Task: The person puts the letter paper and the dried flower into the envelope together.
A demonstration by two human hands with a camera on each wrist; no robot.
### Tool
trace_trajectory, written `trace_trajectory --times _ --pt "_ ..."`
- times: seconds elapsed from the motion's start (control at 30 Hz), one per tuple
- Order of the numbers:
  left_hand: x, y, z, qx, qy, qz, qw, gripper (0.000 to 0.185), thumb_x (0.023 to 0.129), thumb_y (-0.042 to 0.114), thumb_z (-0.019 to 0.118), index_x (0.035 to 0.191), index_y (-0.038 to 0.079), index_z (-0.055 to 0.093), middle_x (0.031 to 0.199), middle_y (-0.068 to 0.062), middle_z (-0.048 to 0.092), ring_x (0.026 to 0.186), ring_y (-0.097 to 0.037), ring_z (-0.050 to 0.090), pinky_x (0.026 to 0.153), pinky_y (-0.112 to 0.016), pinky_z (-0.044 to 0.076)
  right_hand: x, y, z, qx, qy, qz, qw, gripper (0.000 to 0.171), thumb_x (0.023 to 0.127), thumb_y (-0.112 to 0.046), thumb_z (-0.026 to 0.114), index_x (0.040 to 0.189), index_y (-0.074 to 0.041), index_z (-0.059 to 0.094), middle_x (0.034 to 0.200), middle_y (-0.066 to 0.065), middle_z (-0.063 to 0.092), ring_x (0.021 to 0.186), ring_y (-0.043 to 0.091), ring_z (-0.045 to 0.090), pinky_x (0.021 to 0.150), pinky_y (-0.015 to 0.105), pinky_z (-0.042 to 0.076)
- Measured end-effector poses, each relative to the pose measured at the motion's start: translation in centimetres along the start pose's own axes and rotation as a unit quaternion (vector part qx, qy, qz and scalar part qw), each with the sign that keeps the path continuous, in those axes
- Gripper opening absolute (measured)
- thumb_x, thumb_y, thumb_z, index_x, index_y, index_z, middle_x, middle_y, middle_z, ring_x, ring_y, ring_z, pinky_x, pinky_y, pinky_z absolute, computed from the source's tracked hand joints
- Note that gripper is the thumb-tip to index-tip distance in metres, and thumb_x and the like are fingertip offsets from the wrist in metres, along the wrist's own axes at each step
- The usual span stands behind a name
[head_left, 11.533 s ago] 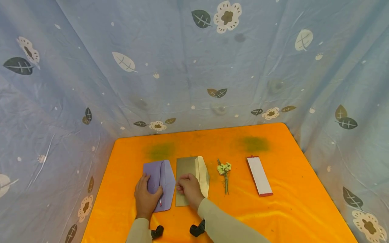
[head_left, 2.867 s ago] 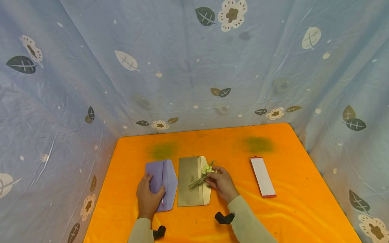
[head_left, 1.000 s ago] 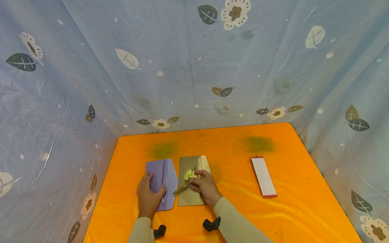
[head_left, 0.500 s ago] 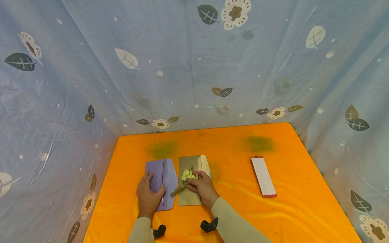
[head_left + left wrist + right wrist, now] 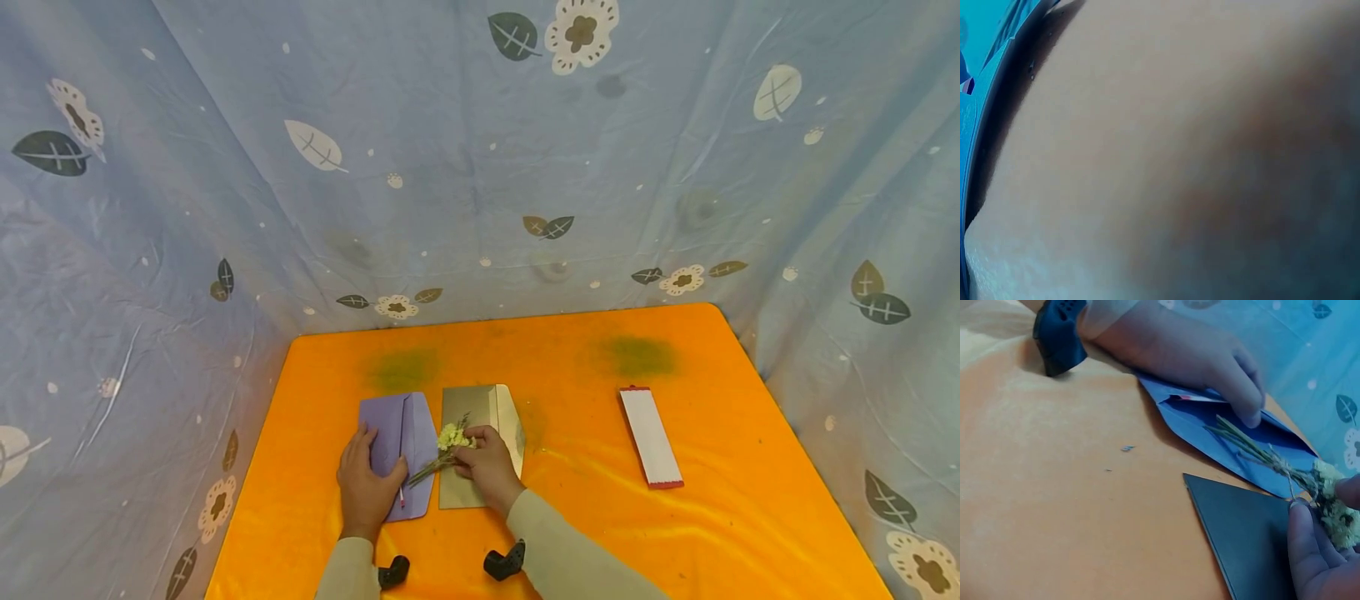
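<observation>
My left hand lies over a purple envelope whose flap is unfolded to the right. Its thumb is at the pocket's mouth, which gapes in the right wrist view, and the hand grips the pocket edge. Beside the thumb shows a narrow white piece with a pinkish-red end. My right hand pinches a small bunch of pale yellow dried flowers, its tied stems pointing left over the purple flap. Under the right hand lies a gold envelope, flap unfolded. Blurred skin fills most of the left wrist view.
A long white piece with red ends lies to the right on the orange tablecloth. Tiny bits lie on the cloth. Patterned blue curtains stand behind and at both sides.
My right hand took the flower bunch from the cloth and carried it left across the gold envelope. In the last second its stems moved over the purple flap. My left hand stays put.
</observation>
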State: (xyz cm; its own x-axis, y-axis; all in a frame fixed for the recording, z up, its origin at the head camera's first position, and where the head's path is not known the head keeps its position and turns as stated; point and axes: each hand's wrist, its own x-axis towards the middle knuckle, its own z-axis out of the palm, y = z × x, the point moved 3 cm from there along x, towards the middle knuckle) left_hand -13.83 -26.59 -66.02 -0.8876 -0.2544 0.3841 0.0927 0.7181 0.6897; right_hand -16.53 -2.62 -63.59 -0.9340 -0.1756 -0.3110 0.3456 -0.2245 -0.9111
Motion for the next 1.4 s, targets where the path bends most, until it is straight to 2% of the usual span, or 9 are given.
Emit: trace_trajectory --times 0.17,0.33,0.47,0.7,1.0,1.23,1.4 --pt "0.0 0.1 0.0 0.001 -0.001 -0.001 1.0 0.074 0.081 0.016 0.088 0.146 -0.006 0.061 0.161 -0.026 0.05 0.147 -0.05 0.042 0.117 -0.073 0.026 -0.4 0.1 0.6 -0.039 -0.013 -0.001 0.999 0.033 0.103 -0.003 0.071 0.131 0.005 0.057 0.139 0.028 0.057 0.093 0.029 0.075 0.079 0.041 0.064" --pt "0.0 0.3 -0.1 0.001 0.0 -0.001 1.0 0.075 0.081 0.016 0.088 0.146 -0.007 0.061 0.16 -0.027 0.049 0.147 -0.051 0.041 0.117 -0.073 0.025 -0.3 0.5 1.2 -0.048 -0.03 -0.003 0.998 0.031 0.104 -0.004 0.071 0.129 0.005 0.056 0.114 0.017 0.063 0.094 0.035 0.078 0.074 0.035 0.064" --pt "0.0 0.3 -0.1 0.001 -0.001 -0.001 1.0 0.075 0.081 0.016 0.088 0.146 -0.008 0.06 0.161 -0.027 0.049 0.147 -0.051 0.041 0.117 -0.073 0.024 -0.3 0.8 1.4 -0.045 -0.038 0.001 0.998 0.028 0.103 -0.002 0.071 0.127 0.003 0.057 0.103 0.014 0.067 0.089 0.036 0.078 0.071 0.034 0.064" --pt "-0.1 -0.1 0.1 0.002 0.0 0.002 1.0 0.074 0.082 0.018 0.087 0.146 -0.006 0.061 0.161 -0.026 0.05 0.147 -0.05 0.041 0.118 -0.072 0.025 -0.5 0.8 1.9 -0.055 -0.049 0.006 0.997 0.027 0.103 -0.002 0.072 0.126 0.002 0.059 0.103 0.014 0.064 0.083 0.033 0.078 0.07 0.034 0.064" --pt "-0.1 -0.1 -0.2 -0.009 0.0 0.001 1.0 0.073 0.084 0.018 0.087 0.148 -0.005 0.061 0.162 -0.024 0.049 0.148 -0.049 0.041 0.117 -0.072 0.025 -0.7 1.3 2.9 -0.079 -0.061 0.009 0.995 0.023 0.101 -0.001 0.073 0.121 0.0 0.062 0.09 0.01 0.07 0.072 0.022 0.074 0.062 0.028 0.058" --pt "0.0 0.0 -0.2 -0.007 0.0 0.002 1.0 0.074 0.083 0.017 0.087 0.148 -0.006 0.06 0.161 -0.025 0.049 0.146 -0.05 0.042 0.117 -0.072 0.026 -0.6 1.4 3.2 -0.081 -0.061 0.009 0.995 0.024 0.101 -0.002 0.073 0.122 0.002 0.061 0.093 0.011 0.069 0.075 0.024 0.074 0.065 0.031 0.059" --pt "0.0 0.0 -0.3 -0.011 0.0 0.001 0.9999 0.072 0.084 0.017 0.087 0.147 -0.006 0.061 0.161 -0.025 0.05 0.146 -0.05 0.042 0.116 -0.072 0.026 -0.4 1.4 3.4 -0.08 -0.058 0.005 0.995 0.027 0.102 -0.002 0.072 0.126 0.005 0.062 0.09 0.01 0.059 0.073 0.021 0.07 0.07 0.035 0.06"
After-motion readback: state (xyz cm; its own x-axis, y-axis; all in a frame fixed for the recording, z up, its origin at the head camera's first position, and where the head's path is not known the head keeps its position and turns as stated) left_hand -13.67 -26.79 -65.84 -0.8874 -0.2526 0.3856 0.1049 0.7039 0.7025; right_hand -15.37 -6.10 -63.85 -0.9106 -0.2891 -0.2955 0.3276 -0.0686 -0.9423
